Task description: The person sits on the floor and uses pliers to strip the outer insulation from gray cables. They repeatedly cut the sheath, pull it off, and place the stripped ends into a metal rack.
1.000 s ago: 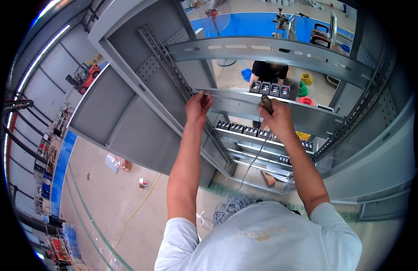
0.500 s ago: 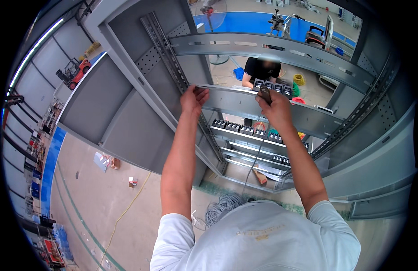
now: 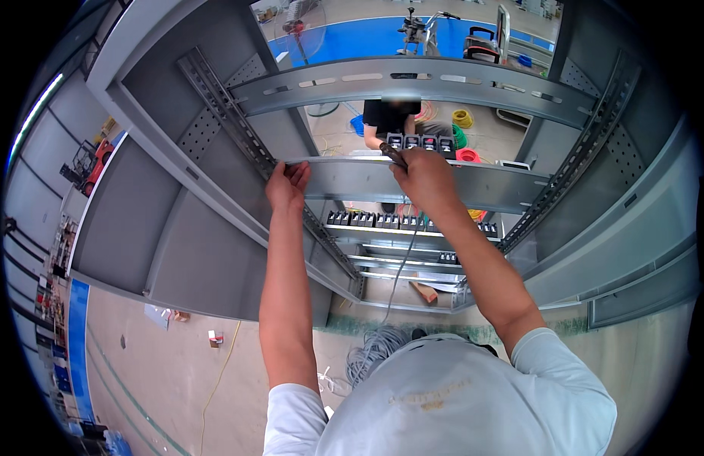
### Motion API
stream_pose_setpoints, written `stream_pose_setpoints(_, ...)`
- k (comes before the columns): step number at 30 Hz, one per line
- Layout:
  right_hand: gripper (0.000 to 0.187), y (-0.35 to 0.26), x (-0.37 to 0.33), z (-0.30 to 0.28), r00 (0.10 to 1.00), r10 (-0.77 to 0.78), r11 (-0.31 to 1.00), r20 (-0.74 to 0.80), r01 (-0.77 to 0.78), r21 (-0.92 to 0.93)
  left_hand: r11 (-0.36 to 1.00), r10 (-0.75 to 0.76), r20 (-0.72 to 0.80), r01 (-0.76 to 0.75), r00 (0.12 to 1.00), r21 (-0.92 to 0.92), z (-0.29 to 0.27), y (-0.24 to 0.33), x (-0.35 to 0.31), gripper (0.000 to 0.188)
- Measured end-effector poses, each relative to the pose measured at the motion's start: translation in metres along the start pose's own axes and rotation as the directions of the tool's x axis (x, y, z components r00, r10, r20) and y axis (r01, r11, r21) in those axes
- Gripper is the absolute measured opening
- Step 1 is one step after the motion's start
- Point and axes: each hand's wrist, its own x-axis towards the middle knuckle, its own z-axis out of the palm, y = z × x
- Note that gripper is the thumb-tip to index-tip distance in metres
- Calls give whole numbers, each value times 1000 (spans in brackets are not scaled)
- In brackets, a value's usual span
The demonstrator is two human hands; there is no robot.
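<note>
Inside a grey metal cabinet frame, both my arms reach up to a wide grey crossbar (image 3: 352, 181). My left hand (image 3: 286, 187) is at the bar's left end, fingers bent together at its top edge; what they pinch, if anything, is hidden. My right hand (image 3: 428, 181) is closed around a dark, stubby tool (image 3: 394, 155), which points up and left just over the bar's top edge. The tool's working end cannot be made out. A grey cable (image 3: 401, 273) hangs below my right hand and runs down to a grey cable coil (image 3: 376, 353) on the floor.
Slotted uprights (image 3: 229, 118) flank the bars. Black breakers (image 3: 382, 220) line a lower rail; more black units (image 3: 420, 144) show behind my bar. Beyond the frame a person (image 3: 390, 118) in black sits near coloured wire spools (image 3: 462, 118). A cabinet door (image 3: 124, 205) stands at left.
The whole view has shifted, so the cabinet lies further left in the picture. Both hands stay at the same crossbar, and my right hand still holds the dark tool.
</note>
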Motion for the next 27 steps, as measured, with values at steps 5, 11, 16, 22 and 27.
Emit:
stream_pose_setpoints(5, 17, -5, 1, 6, 998, 3, 998, -67, -7, -56, 988, 103, -10, -104, 995, -115, -7, -12, 7, 14)
stream_pose_setpoints(11, 15, -5, 0, 9, 993, 0, 999, -122, -6, -51, 858, 512, 26, -509, 859, -70, 16, -45, -36, 13)
stream_pose_setpoints(16, 14, -4, 0, 14, 990, -5, 999, -139, -1, -46, 486, 711, 303, -755, 634, 440, 3, -62, -43, 21)
stream_pose_setpoints(22, 15, -2, -1, 14, 991, -14, 1000, -134, 11, -25, 362, 667, 442, -780, 599, 511, 12, -59, -78, 45)
stream_pose_setpoints(27, 14, 1, -2, 15, 986, -18, 1000, -166, 17, -7, 5, 662, 601, -804, 448, 594, 21, -62, -85, 48)
